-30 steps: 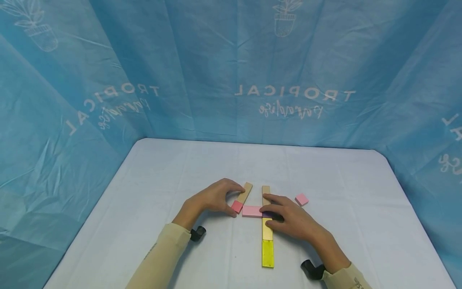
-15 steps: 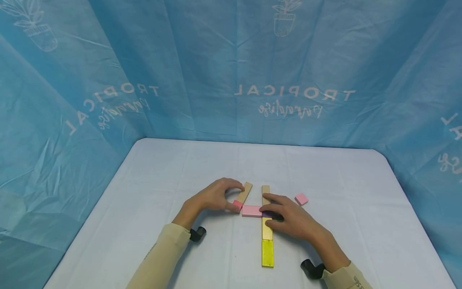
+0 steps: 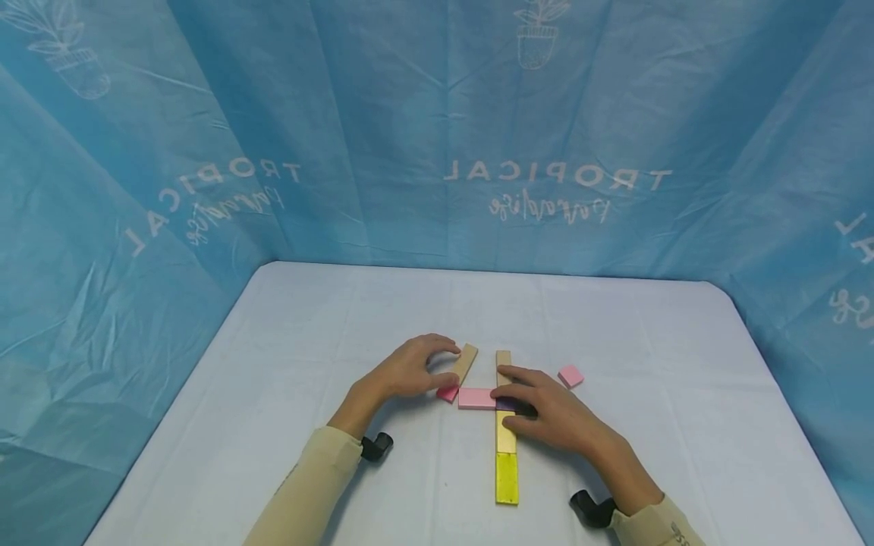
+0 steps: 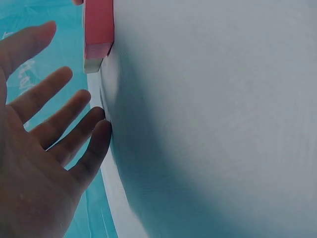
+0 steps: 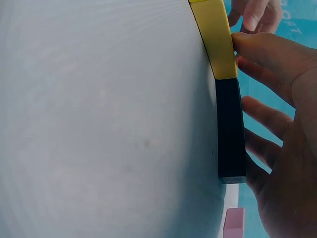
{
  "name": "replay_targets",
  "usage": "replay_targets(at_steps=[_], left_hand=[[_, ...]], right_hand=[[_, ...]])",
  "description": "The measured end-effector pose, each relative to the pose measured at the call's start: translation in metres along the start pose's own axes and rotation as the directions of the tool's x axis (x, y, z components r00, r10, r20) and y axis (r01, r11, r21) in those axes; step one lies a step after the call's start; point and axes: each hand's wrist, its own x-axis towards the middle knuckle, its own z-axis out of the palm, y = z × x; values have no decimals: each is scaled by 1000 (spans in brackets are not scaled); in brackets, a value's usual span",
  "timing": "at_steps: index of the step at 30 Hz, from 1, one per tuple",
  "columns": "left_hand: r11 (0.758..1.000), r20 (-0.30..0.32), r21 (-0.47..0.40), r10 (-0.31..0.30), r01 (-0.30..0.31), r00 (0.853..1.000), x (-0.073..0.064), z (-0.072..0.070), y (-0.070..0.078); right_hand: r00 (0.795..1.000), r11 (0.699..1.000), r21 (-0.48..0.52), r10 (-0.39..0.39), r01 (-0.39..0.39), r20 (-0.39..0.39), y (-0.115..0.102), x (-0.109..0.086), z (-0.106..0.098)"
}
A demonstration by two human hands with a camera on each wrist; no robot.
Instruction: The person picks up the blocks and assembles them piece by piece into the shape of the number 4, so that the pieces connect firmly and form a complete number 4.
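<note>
My left hand [image 3: 406,371] hovers over a red block [image 3: 447,395] and a slanted plain wooden block [image 3: 467,361], its thumb covering part of the red one in the head view. In the left wrist view its fingers are spread, apart from the red block [image 4: 99,25]. My right hand [image 3: 556,413] rests on a row of flat blocks: its thumb touches a pale yellow block [image 3: 505,440], and its fingers lie over a dark block [image 5: 231,129] and a second plain wooden block [image 3: 503,358]. A pink block [image 3: 476,399] lies between the red block and the row.
A bright yellow block [image 3: 507,479] ends the row at the near side. Right of the row lies a small pink block [image 3: 570,376]. Everything sits on a white-covered table [image 3: 341,311], with blue printed curtains [image 3: 382,152] behind and at the sides.
My left thumb has moved away from the red block's near side, toward the far side, and now passes over it. The right hand has stayed in place.
</note>
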Motion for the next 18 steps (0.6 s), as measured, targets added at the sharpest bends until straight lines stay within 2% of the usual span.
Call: replay_targets(at_steps=[8,18], left_hand=[[999,-20,4,-35,35,999,1,0,0],[998,-13,25,-54,54,998,2,1,0]], right_hand=[[1000,1000,-7,-2,2,-1,-1,0,0],[1000,1000,-4,14,-14,-8,-2,-1,-1]])
